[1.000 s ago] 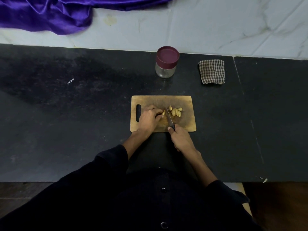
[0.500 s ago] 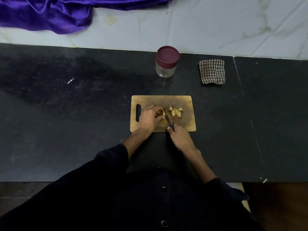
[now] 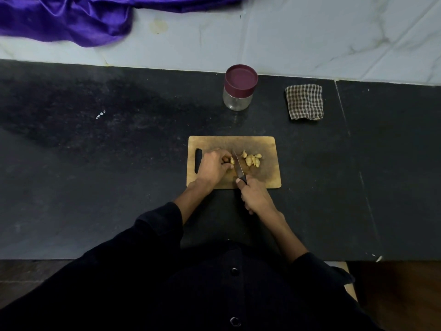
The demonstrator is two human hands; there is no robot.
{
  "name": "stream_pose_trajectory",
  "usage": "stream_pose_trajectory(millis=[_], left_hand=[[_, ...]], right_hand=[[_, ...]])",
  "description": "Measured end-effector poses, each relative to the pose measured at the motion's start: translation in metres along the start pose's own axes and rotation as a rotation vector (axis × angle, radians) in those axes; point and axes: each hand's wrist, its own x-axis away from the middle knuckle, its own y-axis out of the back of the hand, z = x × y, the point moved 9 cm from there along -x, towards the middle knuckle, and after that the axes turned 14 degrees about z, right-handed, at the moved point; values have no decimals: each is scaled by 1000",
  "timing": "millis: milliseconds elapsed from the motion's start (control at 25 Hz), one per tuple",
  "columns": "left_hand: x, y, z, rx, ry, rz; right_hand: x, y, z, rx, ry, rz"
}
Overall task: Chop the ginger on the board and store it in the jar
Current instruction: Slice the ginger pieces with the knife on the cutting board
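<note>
Now ginger [image 3: 231,160] under left hand [image 3: 213,166], beside knife [image 3: 238,167].

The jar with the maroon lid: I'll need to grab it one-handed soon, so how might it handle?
The jar looks empty with clear, likely glass walls, so probably light but breakable. It stands upright on the counter and looks squat, so tipping seems unlikely. Its smooth walls may slip; gripping the lid seems safer.

Both hands, left [image 3: 213,168] and right [image 3: 255,196], curled forward.
</note>
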Motion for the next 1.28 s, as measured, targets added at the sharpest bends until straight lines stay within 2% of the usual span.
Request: stream_pose_trajectory(millis=[440,920,1080,1280], left_hand=[[-1,1,1,55,7,12],[-3,2,5,63,41,-4],[-1,2,1,56,-2,-3],[0,1,-1,55,-14,5]], right_hand=[[-5,1,14,176,-7,-62],[-13,-2,19,252,-55,-78],[-12,-2,26,335,-98,-80],[-11,-3,23,242,-82,-73]])
